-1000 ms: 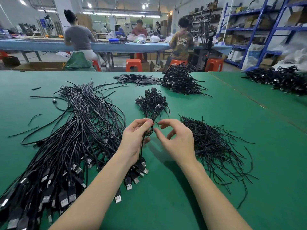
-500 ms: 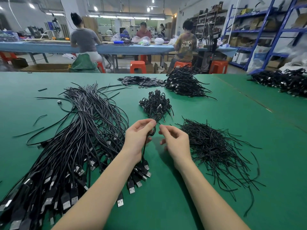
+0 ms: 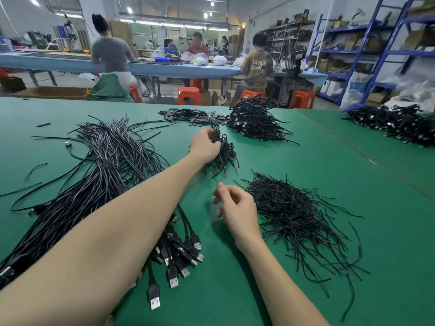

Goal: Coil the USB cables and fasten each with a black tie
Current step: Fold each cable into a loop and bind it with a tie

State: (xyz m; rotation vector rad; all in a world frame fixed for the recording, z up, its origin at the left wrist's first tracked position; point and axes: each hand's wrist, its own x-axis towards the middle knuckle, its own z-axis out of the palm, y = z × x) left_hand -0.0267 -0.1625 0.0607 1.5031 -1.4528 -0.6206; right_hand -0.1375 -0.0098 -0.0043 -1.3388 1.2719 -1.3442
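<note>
A long bundle of loose black USB cables lies on the left of the green table, its plugs fanned out near me. A heap of black ties is spread on the right. My left hand is stretched forward to the small pile of coiled, tied cables, and its curled fingers grip a coiled cable at the top of that pile. Nearer to me, beside the ties, my right hand hovers with loosely curled fingers that hold nothing.
A bigger heap of finished cables and a flat scatter of small black pieces lie at the table's far edge. Another heap sits on the adjoining table to the right. Several people work at a blue bench behind.
Both hands were together over the cable, fastening it. My left hand has since carried the coiled cable forward to the small pile, while the right hand let go and drew back.
</note>
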